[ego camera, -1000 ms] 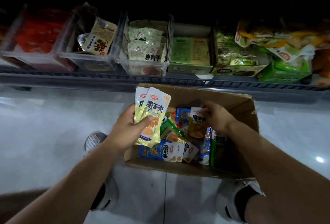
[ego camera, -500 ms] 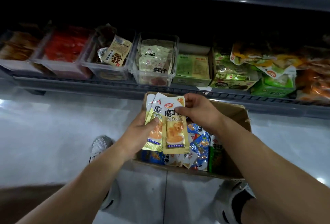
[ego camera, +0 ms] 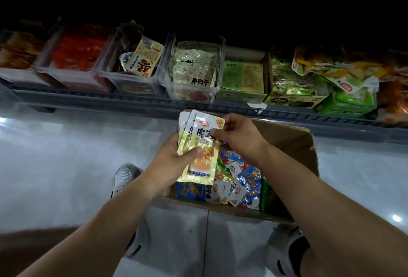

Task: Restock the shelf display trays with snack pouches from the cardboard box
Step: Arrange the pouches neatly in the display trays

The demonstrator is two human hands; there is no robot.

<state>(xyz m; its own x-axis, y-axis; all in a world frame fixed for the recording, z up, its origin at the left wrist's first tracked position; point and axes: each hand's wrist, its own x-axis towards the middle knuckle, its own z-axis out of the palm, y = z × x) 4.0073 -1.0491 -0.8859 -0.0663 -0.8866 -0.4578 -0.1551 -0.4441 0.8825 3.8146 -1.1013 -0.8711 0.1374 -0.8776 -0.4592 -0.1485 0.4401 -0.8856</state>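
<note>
left hand (ego camera: 174, 164) grips fanned yellow-and-white foil snack pouches (ego camera: 203, 166) over open brown cardboard box (ego camera: 287, 142); right hand (ego camera: 238, 137) pinches front pouch's top. box holds many more, clear plastic shelf trays (ego camera: 217, 87) part-filled: much restocking left.

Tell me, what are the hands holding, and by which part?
A fanned stack of yellow pouches. The left hand grips its left edge, thumb across the front; the right hand pinches the front pouch near its top.
</note>
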